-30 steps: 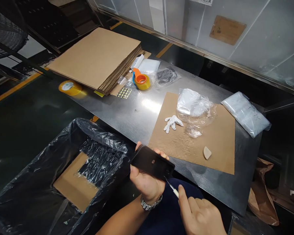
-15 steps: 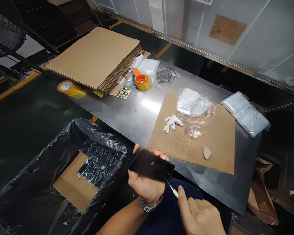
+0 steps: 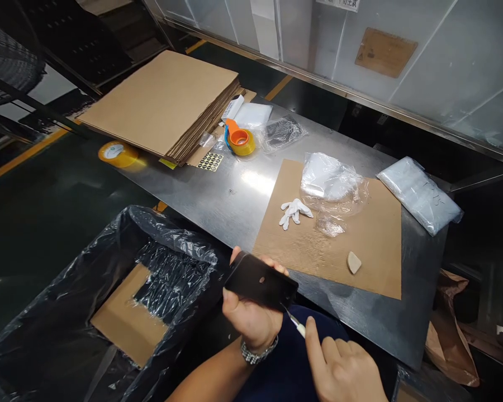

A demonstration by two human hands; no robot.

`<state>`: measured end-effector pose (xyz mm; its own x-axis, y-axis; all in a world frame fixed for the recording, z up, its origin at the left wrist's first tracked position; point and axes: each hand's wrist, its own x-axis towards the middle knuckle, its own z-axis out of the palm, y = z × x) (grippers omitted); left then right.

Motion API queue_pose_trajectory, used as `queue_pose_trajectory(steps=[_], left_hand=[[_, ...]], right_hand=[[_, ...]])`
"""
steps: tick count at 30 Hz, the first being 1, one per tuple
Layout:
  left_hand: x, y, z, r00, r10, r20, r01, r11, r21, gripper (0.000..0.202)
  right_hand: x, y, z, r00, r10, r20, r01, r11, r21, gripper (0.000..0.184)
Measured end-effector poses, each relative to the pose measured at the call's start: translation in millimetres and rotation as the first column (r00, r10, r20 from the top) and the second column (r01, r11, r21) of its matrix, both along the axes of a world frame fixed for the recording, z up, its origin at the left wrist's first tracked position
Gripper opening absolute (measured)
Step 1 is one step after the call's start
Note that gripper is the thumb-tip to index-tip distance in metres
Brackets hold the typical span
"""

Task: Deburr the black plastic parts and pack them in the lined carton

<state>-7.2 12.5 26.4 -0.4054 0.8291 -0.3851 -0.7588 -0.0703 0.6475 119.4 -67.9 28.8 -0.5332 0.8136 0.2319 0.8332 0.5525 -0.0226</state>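
Observation:
My left hand (image 3: 254, 322) is closed around a black, flat, rectangular plastic part (image 3: 247, 285) with rounded edges and a small oval hole. The thumb lies along its near side and the fingertips show over the far side. In my right hand (image 3: 341, 360) is a craft knife (image 3: 297, 325) with a white handle and a thin metal blade, the index finger stretched along the handle. Its tip meets the part's near right corner, or lies very close to it. Most of the handle is hidden in the hand.
A cardboard sheet (image 3: 272, 254) on the metal table (image 3: 184, 195) carries a white glove (image 3: 295, 213), clear plastic bags (image 3: 331, 178) and a beige block (image 3: 354, 262). Behind are stacked cardboard (image 3: 163, 100) and a tape dispenser (image 3: 241, 139). A black-lined bin (image 3: 37, 312) with wrapped parts stands left.
My left hand and the black part have shifted very slightly to the right. The knife tip stays at the same corner. The view has moved a little; the table things lie as before.

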Motion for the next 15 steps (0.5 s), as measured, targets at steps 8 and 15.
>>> queue_pose_trajectory(steps=[8,15], left_hand=[[0.9,8.5,-4.5,0.998,-0.062,0.033,0.068,0.97,-0.235,0.045],[-3.5,13.2,-6.6,0.982,-0.131,0.133,0.166,0.941,-0.295,0.04]], right_hand=[[-1.7,10.1,9.1,0.995,-0.082,0.061,0.076,0.993,0.096,0.039],[13.9,30.5,14.1,0.994,-0.112,-0.002,0.111,0.994,-0.017,0.033]])
